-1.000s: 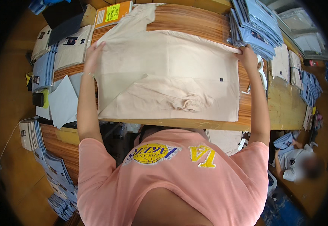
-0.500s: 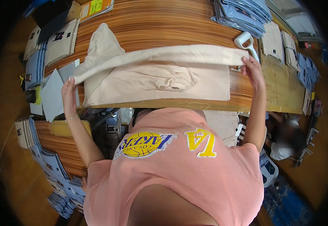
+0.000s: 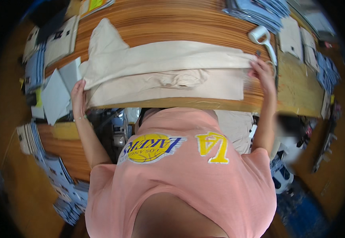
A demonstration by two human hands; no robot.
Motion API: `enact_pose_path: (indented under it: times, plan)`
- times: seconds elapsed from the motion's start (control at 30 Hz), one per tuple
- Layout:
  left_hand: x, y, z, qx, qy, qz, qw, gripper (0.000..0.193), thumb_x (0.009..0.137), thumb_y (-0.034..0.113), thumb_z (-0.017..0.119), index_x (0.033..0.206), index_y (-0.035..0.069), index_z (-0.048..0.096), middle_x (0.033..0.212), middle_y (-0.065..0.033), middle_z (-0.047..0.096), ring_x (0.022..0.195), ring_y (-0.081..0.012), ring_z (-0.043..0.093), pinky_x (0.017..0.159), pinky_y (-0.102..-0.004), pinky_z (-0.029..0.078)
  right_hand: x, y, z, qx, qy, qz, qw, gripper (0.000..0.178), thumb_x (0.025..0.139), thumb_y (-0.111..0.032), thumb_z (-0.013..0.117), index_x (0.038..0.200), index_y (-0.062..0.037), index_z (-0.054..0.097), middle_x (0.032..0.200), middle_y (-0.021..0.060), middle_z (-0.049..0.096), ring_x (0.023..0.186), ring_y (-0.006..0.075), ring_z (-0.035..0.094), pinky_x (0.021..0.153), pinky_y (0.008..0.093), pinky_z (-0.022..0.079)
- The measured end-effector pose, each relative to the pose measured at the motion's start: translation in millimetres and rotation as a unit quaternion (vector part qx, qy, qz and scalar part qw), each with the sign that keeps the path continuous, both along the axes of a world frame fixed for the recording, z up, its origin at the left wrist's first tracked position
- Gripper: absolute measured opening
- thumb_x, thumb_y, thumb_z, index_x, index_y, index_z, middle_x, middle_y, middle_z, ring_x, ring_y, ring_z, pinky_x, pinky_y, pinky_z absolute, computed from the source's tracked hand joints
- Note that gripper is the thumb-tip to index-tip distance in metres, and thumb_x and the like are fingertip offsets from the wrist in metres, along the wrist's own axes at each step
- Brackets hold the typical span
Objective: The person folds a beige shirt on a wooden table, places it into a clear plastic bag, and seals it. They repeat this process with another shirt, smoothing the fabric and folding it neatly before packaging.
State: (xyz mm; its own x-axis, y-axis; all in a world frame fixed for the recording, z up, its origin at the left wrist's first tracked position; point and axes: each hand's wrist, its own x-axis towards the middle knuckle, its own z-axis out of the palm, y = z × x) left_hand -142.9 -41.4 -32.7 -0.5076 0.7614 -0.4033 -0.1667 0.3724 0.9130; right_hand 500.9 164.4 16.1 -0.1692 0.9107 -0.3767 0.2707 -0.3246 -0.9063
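Head view: left hand (image 3: 78,95) near 9:30 and right hand (image 3: 263,76) at 2 o'clock pinch a beige shirt (image 3: 164,58).
Apparently mid-fold at 12 o'clock on the wood-grain table (image 3: 172,20); laying it flat calls for level hands. Stacked blue shirts (image 3: 255,12) at 1.

A pink short-sleeved shirt (image 3: 196,176) bears yellow patches (image 3: 150,150); a bracelet (image 3: 80,117) shows.
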Motion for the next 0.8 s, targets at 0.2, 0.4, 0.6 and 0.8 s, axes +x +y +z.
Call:
enact_pose_path:
  times: [0.2,0.4,0.6,0.8]
  plan:
    - [12.0,-51.7,2.0,0.083,0.011,0.0,0.996,0.019,0.093,0.018,0.055,0.102,0.002,0.061,0.127,-0.0055,0.051,0.107,-0.0154,0.051,0.096,-0.0296,0.039,41.3,-43.0,-13.2,0.078,-0.09,0.105,0.987,0.02,0.08,0.003,0.056,0.096,-0.0021,0.068,0.096,0.002,0.058,0.094,0.0115,0.054,0.077,0.0227,0.043]
    - [19.5,-66.3,-13.6,-0.065,0.159,-0.078,0.982,0.021,0.089,0.018,0.059,0.097,-0.001,0.06,0.123,-0.0062,0.052,0.103,-0.0184,0.053,0.09,-0.0319,0.041,45.4,-52.8,-43.8,0.015,-0.103,0.093,0.99,0.028,0.08,0.012,0.049,0.095,-0.001,0.069,0.086,-0.0004,0.058,0.086,0.0097,0.055,0.076,0.0204,0.041]
    - [115.4,15.9,29.1,0.078,0.523,-0.17,0.832,0.038,0.073,0.017,0.07,0.105,0.002,0.059,0.112,-0.0158,0.058,0.109,-0.0336,0.049,0.095,-0.0408,0.037,34.7,-60.4,-45.5,0.021,-0.164,0.149,0.975,0.026,0.084,0.01,0.048,0.097,0.0006,0.068,0.09,0.0025,0.066,0.082,0.0091,0.059,0.076,0.0226,0.047]
    - [173.9,40.9,22.7,0.059,0.515,-0.446,0.73,0.025,0.071,0.021,0.07,0.091,0.009,0.062,0.091,-0.0017,0.059,0.096,-0.0226,0.048,0.088,-0.0357,0.031,28.3,-59.5,-12.2,0.031,-0.111,0.106,0.988,0.025,0.086,0.007,0.048,0.099,-0.0002,0.068,0.094,0.0035,0.066,0.081,0.0106,0.061,0.076,0.0262,0.052]
